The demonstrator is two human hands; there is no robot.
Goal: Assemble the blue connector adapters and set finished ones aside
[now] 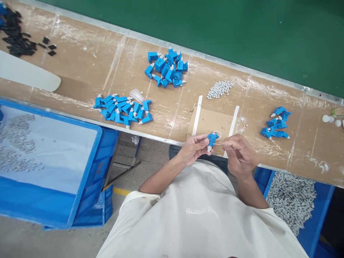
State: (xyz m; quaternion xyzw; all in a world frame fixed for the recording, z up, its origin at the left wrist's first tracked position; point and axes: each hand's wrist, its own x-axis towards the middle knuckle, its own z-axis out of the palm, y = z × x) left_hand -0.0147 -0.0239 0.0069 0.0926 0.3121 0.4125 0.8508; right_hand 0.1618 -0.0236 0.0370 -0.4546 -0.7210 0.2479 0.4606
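My left hand (191,148) is closed round a small blue plastic part (212,139) with a white tip, held over the front edge of the bench. In my right hand (242,156) a thin pale stick (218,144) is pinched between thumb and fingers. Its end points at the side of the blue part; whether it touches cannot be made out. A small round clear rim (219,134) shows just behind the part. Beneath lies a cardboard sheet (213,120) fixed with white tape strips.
Blue parts lie in a rear pile (166,70), a left pile (122,109) and a right group (276,123). Small grey pieces (220,89) sit beyond the cardboard. Blue bins (98,143) stand left below the bench, and grey pieces (291,197) fill another at right.
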